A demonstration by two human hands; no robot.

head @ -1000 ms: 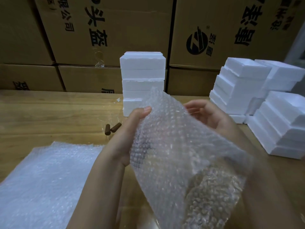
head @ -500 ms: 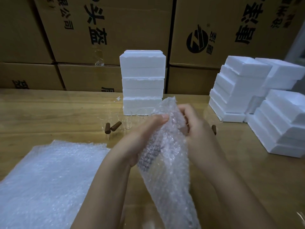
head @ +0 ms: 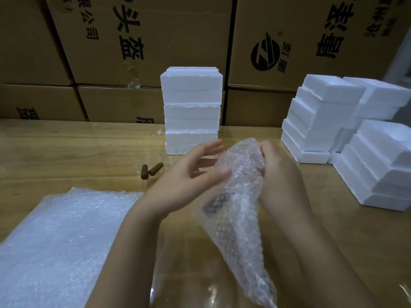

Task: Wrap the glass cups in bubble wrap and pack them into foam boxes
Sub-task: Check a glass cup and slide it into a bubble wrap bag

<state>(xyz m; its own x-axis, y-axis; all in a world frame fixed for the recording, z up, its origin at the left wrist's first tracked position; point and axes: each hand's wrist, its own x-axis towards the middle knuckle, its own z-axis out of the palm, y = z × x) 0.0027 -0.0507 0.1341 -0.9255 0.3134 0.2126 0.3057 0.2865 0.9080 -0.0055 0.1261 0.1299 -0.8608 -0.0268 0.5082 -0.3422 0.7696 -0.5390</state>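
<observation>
A: Item one, status?

B: Wrap point(head: 238, 218): one sheet, bunched into a loose, tilted bundle. Held above the tabletop point(head: 66, 152), front centre. A dark patch point(head: 214, 203) shows through its left side. Cup: not made out, judged to be inside.

A: Grips?

B: Right grip point(head: 282, 181): curled over the bundle's top end, pinching it closed. Left grip point(head: 189, 181): wide, fingers straight and spread, thumb tip touching the wrap, holding nothing.

A: Progress?

B: Judged mid-wrap. The top end is gathered. The lower tail hangs loose and flares toward the near edge, not yet folded in. Boxing is not begun: no box is set out by the hands.

A: Stock?

B: Spare sheets point(head: 66, 236): flat pile, near left. Foam boxes: centre stack point(head: 191, 107) just behind the hands, and right stacks point(head: 329, 121), stepped and leaning. Two brown stoppers point(head: 151, 171) lie left of the centre stack. More cups: cannot tell.

A: Room?

B: Open room is the strip of tabletop between the sheets and the right stacks, under and ahead of the bundle. Cartons point(head: 155, 41) wall off the far edge. The centre stack stands near the fingertips, so a forward swing could knock it. The right stacks crowd that side. Taking a box there likely calls for lifting the top one, not dragging it.
</observation>
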